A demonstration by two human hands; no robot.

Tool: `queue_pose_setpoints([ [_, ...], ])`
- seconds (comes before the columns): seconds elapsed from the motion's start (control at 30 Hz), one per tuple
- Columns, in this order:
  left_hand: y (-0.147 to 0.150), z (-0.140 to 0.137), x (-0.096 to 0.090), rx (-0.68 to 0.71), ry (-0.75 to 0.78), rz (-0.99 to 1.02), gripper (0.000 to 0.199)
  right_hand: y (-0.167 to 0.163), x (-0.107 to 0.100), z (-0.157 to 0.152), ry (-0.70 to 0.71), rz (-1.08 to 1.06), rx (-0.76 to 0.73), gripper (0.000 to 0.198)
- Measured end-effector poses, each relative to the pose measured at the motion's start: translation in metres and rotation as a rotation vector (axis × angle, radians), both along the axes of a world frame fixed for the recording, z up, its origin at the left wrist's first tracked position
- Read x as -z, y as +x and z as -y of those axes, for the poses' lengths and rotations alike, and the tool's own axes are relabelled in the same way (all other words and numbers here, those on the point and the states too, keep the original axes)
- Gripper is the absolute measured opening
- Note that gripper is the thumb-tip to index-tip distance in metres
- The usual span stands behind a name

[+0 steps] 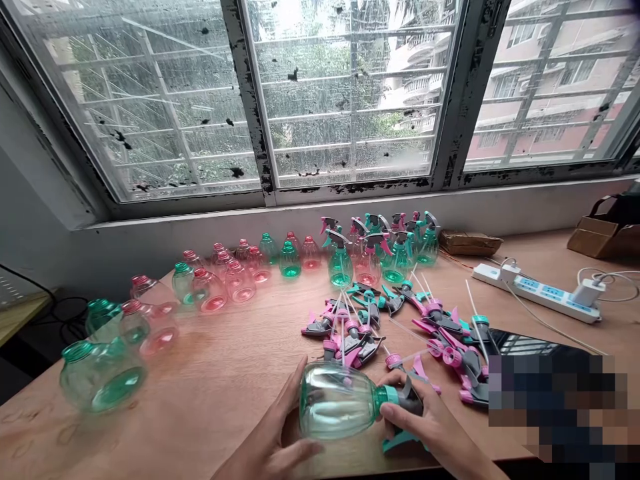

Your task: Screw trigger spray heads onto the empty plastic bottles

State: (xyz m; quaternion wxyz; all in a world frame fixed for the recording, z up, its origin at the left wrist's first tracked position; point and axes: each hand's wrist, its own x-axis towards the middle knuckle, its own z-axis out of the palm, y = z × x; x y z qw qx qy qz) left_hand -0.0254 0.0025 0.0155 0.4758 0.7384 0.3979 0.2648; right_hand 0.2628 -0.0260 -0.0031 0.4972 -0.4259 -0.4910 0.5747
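Observation:
A clear green spray bottle (337, 403) lies sideways between my hands above the table's front edge, its neck pointing right. My left hand (275, 433) cups the bottle's base end, thumb below and fingers behind it. At the neck, my right hand (433, 423) is closed around the grey and teal trigger sprayer (407, 399), with thumb and fingers at its teal collar. The sprayer sits on the bottle's neck; whether it is fully tightened I cannot tell. Just beyond my hands lies a pile of loose pink and grey trigger sprayers (350, 333), their thin tubes sticking up.
Several open green and pink bottles (243, 283) stand along the left and back of the wooden table (215, 380). Bottles with sprayers fitted (341, 263) cluster by the window. A power strip (537, 292) and a dark glossy panel (540, 347) lie to the right.

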Motion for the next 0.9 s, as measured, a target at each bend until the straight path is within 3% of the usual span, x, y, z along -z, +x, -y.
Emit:
queue_pose_setpoints([
  [0.13,0.001,0.000,0.002,0.007,0.004,0.035,0.080,0.000,0.001,0.000,-0.024,-0.023,-0.018,0.040],
  [0.27,0.005,0.004,-0.005,0.009,-0.084,0.137,0.103,-0.001,0.001,0.001,-0.029,-0.030,-0.036,0.040],
  [0.57,0.000,-0.001,0.002,0.004,0.012,-0.008,0.080,0.000,0.011,0.002,-0.047,-0.007,-0.037,0.042],
  [0.73,-0.001,0.001,0.004,0.015,-0.031,0.059,0.101,-0.001,0.007,0.003,-0.034,0.011,-0.038,0.039],
  [0.9,0.003,0.002,-0.001,0.002,0.014,0.045,0.083,0.000,0.001,0.002,-0.081,-0.100,-0.092,0.037],
])
